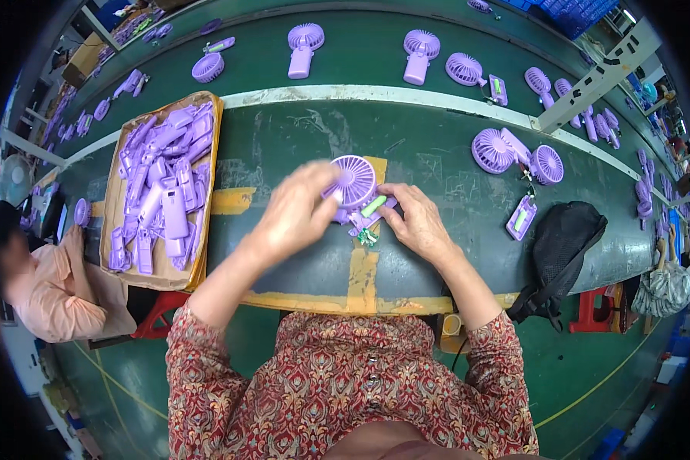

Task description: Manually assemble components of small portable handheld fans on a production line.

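At the left of the dark green worktable [299, 146], a shallow brown cardboard tray [116, 201] lies heaped with loose purple plastic handle shells, and beside it a co-worker in a peach top [57, 295] sits at the table edge. Toward the middle, the person's left hand [295, 215] comes up from a bare forearm angled rightward, wrist bent, fingers curled over and closed on the left rim of a small round purple plastic fan head [354, 181] with a ribbed grille. That fan head sits just above the table at centre, over a strip of yellow floor-style tape [362, 268]. Below it hangs the open purple handle half with a green battery cell [373, 205] and small wires showing. The right hand [418, 218] lies palm down, forearm slanting left, its fingertips pinching that handle part. Farther right, two finished purple fan heads [517, 157] rest together, and a black mesh backpack [563, 238] slumps at the table edge.
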Motion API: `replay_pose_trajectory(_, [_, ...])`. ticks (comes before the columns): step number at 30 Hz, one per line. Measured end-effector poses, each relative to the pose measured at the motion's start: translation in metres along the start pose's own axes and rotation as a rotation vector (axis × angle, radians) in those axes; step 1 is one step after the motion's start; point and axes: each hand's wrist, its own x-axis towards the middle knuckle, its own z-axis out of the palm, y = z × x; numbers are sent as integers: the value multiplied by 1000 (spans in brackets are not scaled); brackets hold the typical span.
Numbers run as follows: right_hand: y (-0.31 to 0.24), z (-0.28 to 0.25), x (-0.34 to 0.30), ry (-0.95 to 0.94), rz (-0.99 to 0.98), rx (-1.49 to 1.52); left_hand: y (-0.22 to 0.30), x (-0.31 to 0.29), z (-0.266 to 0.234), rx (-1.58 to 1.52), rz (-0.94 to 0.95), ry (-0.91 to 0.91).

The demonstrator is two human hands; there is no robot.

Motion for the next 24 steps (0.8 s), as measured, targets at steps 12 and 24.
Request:
replay_pose_trajectory(12, [-21,-9,-4,-237,-31,-425,-59,10,29,-425,-460,-206])
replay_pose_trajectory(24, [-33,13,-16,-291,212,-124,-40,-29,21,-1005,-470,417])
